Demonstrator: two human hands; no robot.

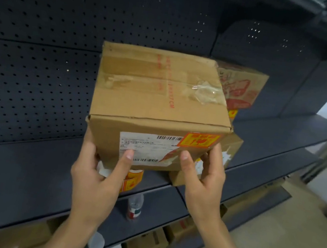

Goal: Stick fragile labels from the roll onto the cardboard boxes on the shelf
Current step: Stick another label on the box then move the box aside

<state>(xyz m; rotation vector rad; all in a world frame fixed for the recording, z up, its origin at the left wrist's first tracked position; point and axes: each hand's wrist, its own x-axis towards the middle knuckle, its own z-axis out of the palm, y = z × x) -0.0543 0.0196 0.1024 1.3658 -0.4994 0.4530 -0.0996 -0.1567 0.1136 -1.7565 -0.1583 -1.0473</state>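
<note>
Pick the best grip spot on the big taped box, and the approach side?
Take the cardboard box by its two lower side faces, coming from the front, as the left hand and right hand do. Its taped top is flat and offers no hold; keep fingers off the fragile label.

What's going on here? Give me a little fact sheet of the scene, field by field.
Setting: dark metal shelf with perforated back
Main item: cardboard box, top taped
Fragile label: orange, already on the box's front, upper right
Left hand: grips the box's lower left, thumb on white shipping label
Right hand: grips the lower right corner
Label roll: just under the left hand
Also: bottle on the shelf below
</note>
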